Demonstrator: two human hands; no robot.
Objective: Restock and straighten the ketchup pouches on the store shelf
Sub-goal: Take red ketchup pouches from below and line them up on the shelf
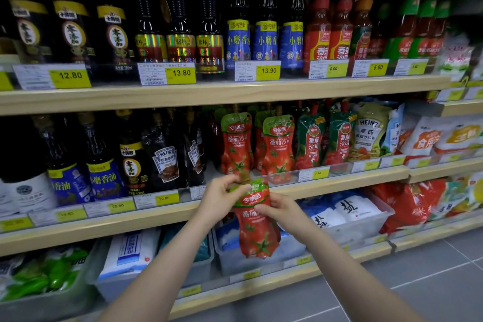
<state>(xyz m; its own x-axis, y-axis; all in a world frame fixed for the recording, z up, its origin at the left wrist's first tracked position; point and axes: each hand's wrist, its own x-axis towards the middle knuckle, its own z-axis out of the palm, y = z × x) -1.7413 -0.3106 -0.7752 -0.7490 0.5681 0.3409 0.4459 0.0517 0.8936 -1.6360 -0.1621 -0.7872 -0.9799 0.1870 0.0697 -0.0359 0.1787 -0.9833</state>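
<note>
Ketchup pouch (257,222), red with a green top, held in mid-air in front of the middle shelf (339,180), both hands on it. Left hand (222,197) pinches the capped top, fingers (235,178) closed around the spout. Right hand (281,210) grips the pouch's right side, thumb across the front. Pouch hangs upright, tilted slightly. On the shelf just behind, two matching pouches (278,148) stand upright, beside green-and-red ketchup packs (311,142). Dark sauce bottles (167,154) stand to the left.
</note>
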